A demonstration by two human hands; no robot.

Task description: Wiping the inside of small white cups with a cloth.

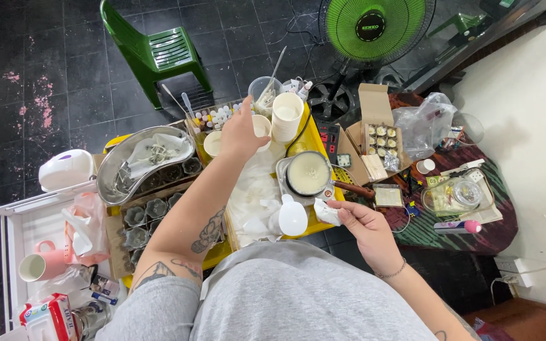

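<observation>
My left hand reaches forward over the yellow table and grips a small white cup beside a stack of white paper cups. My right hand rests at the table's near right corner, pinching a crumpled white tissue. Between the hands sits a small pot of creamy white liquid with a brown handle. A white scoop lies near the front edge.
A metal kidney-shaped bowl and a tray of grey moulds lie left. Small bottles, a clear cup with sticks, an open cardboard box of jars, a green fan, a green chair and a white rack with a pink mug surround the table.
</observation>
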